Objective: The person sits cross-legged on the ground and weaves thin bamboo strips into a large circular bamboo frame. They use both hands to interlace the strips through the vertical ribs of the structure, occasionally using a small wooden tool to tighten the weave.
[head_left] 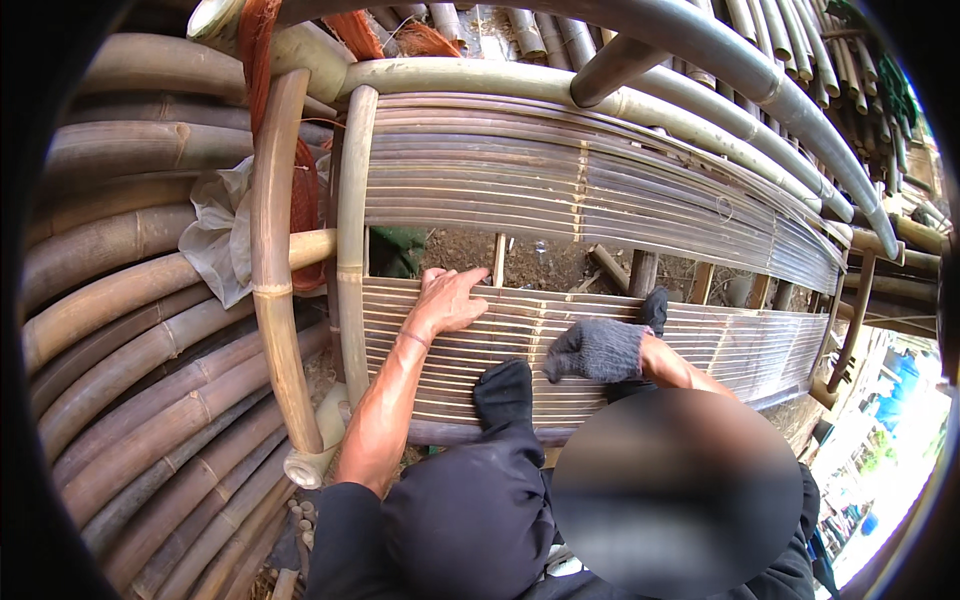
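My bare left hand (447, 303) lies over the far edge of the near panel of thin bamboo slats (690, 335), index finger stretched to the right. Nothing shows in its grasp. A grey knit glove covers my right hand (597, 351), held above the same panel between my feet; its fingers are drawn together, and whatever they hold, if anything, is hidden. Beyond a gap lies a second slat panel (480, 150). My dark-covered feet, one the left foot (503, 392), rest on the near panel. A blurred oval hides part of my right arm.
Thick bamboo poles (150, 235) are stacked at the left. An upright bamboo post (273, 290) stands beside the panels, with a whitish plastic sheet (222, 230) behind it. A curved rail (700, 40) arches across the far side. Soil (455, 258) shows through the gap.
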Tool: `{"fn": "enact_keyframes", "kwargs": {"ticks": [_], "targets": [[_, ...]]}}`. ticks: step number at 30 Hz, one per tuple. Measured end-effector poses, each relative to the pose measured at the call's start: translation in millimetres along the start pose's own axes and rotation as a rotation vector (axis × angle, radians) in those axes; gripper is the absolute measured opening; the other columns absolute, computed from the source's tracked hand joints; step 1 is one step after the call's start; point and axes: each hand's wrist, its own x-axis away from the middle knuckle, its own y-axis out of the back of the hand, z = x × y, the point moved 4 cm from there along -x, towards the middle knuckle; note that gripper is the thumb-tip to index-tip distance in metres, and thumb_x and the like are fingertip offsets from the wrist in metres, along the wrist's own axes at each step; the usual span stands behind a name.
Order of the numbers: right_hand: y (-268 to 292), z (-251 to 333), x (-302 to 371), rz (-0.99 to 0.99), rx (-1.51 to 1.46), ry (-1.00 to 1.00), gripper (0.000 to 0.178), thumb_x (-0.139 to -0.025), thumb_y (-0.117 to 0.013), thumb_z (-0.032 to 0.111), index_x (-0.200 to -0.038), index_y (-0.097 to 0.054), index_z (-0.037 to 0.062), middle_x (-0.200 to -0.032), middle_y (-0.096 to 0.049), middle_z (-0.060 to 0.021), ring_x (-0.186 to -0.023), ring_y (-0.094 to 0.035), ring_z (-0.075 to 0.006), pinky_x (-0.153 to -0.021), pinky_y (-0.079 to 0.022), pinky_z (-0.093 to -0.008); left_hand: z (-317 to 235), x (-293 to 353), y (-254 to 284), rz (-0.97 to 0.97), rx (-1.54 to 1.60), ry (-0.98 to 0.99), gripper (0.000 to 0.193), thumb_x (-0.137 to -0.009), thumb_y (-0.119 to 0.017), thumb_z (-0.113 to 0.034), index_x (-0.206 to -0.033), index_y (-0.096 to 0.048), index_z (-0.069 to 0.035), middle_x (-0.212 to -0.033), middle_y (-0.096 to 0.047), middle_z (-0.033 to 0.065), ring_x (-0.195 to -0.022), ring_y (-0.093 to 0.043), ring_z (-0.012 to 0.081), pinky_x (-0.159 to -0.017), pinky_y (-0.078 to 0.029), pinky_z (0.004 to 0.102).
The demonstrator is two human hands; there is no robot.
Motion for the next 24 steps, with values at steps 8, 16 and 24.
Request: {"fn": "enact_keyframes", "kwargs": {"ticks": [8,16,24], "targets": [[59.8,80.7,153.9,-1.746,-0.213,0.543,0.019,-0.101,-0.050,0.012,-0.099,-0.066,0.0030,-0.084,-0.063,-0.0064,-0.067,-0.056,-0.0109,-0.054,-0.048,-0.0262,-14.8,7.3,-1.3,-0.338,0.035,-0.074,0.066,-0.076,-0.065,-0.027,-0.137,-0.051,-0.005,-0.131,-0.058,0.0198,-0.126,-0.052,0.0311,-0.111,-0.032,0.0461],[131.6,-91.9,210.1,-1.818,0.773,-0.682,0.019,-0.096,-0.050,0.015,-0.095,-0.064,0.0029,-0.092,-0.067,-0.0134,-0.073,-0.065,-0.0259,-0.068,-0.055,-0.0374,-77.0,48.7,-49.7,-0.450,0.195,-0.593,0.020,-0.080,-0.067,-0.011,-0.068,-0.053,-0.005,-0.069,-0.048,0.0089,-0.070,-0.050,0.0275,-0.073,-0.042,0.0408],[32.0,-56.7,15.7,-0.976,-0.022,-0.270,0.060,-0.090,-0.059,0.057,-0.113,-0.069,0.0029,-0.106,-0.069,-0.0207,-0.100,-0.067,-0.0317,-0.088,-0.051,-0.0410,-126.8,96.7,-51.3,-0.322,0.067,-0.900,0.014,-0.081,-0.070,-0.020,-0.075,-0.061,-0.011,-0.073,-0.051,0.0008,-0.080,-0.055,0.0190,-0.102,-0.043,0.0437]]}}
